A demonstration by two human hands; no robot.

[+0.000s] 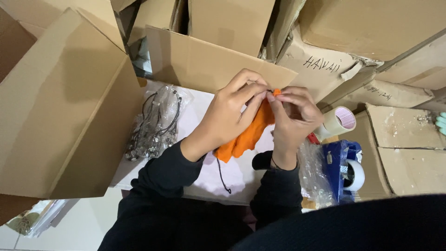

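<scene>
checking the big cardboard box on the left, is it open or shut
Open: the big cardboard box has its flaps spread apart and turned outward beside the left hand. What it holds is hidden from this view.

two hands (227,116), perhaps two tape rolls (341,121)

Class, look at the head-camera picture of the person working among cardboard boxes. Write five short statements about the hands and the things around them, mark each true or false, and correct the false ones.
1. Both hands pinch the top of the orange cloth. True.
2. The left hand rests flat on the table, apart from the cloth. False: it grips the cloth next to the right hand.
3. A clear bag of dark cords lies to the left of the hands. True.
4. A thin black cord hangs below the cloth. True.
5. The tape roll lies left of the hands. False: it lies to their right, above the blue tape dispenser.
</scene>
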